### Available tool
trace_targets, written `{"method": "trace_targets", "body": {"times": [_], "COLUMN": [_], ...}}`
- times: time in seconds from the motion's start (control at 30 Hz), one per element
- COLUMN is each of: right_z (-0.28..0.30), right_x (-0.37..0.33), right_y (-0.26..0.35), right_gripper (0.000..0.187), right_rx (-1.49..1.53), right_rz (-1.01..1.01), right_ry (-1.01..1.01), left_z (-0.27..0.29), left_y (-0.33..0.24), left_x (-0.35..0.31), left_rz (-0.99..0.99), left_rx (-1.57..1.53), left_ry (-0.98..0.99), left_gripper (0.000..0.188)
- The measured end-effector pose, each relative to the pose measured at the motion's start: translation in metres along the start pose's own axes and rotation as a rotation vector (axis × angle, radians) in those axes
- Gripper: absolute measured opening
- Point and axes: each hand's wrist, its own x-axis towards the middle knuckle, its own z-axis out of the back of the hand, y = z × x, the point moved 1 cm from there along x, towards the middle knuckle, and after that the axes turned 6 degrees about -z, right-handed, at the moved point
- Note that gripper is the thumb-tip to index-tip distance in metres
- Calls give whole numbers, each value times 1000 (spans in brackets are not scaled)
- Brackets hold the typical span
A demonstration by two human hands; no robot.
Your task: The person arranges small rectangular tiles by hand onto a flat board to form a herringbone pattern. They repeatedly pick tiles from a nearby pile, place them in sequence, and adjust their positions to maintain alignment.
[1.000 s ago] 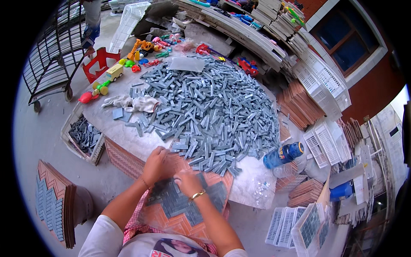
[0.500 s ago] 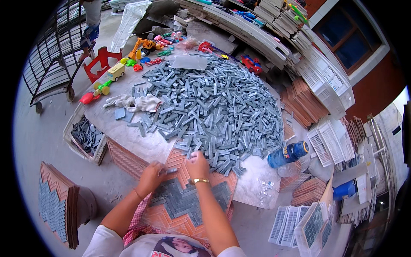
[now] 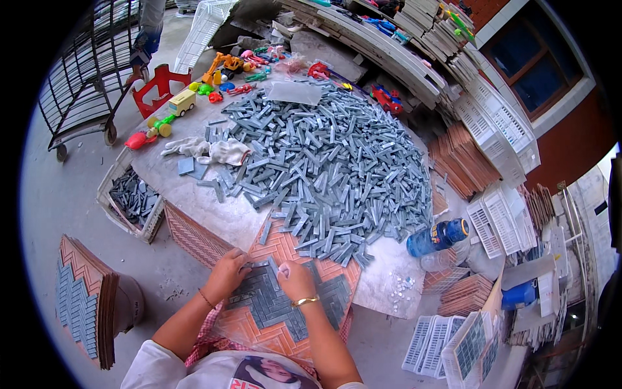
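A terracotta-coloured board with a herringbone pattern (image 3: 265,338) lies in front of me, partly covered by grey strip tiles (image 3: 275,305). At its left edge my left hand (image 3: 228,272) is closed, fingertips pinching a short grey strip tile (image 3: 260,264). My right hand (image 3: 297,281) is low over the grey tiles in the middle of the board, its fingers pressed together; what they hold is hidden. Just beyond the board spreads a big heap of loose grey strip tiles (image 3: 337,162). One loose strip (image 3: 265,232) rests on the board's far left corner.
White gloves (image 3: 227,152) and toys, including a cream toy van (image 3: 182,102), lie left of the heap. A blue bottle (image 3: 431,240) stands at the right. A crate of dark tile pieces (image 3: 155,223) and stacked patterned boards (image 3: 84,305) are at the left; white plastic baskets (image 3: 492,217) at the right.
My right hand has come back from the heap's near edge to the laid tiles on the board. My left hand has dropped slightly, still with the strip tile. The view has shifted a little.
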Motion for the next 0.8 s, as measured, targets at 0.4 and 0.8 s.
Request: {"method": "trace_targets", "body": {"times": [0.4, 0.8], "right_z": [3, -8], "right_x": [-8, -5], "right_y": [9, 5], "right_gripper": [26, 25], "right_rx": [-24, -68], "right_rz": [114, 75], "right_ry": [-45, -57], "left_z": [-1, 2], "left_y": [-1, 0], "left_x": [-5, -10], "left_rz": [20, -8], "left_rx": [-6, 11], "left_ry": [-53, -60], "left_gripper": [27, 21]}}
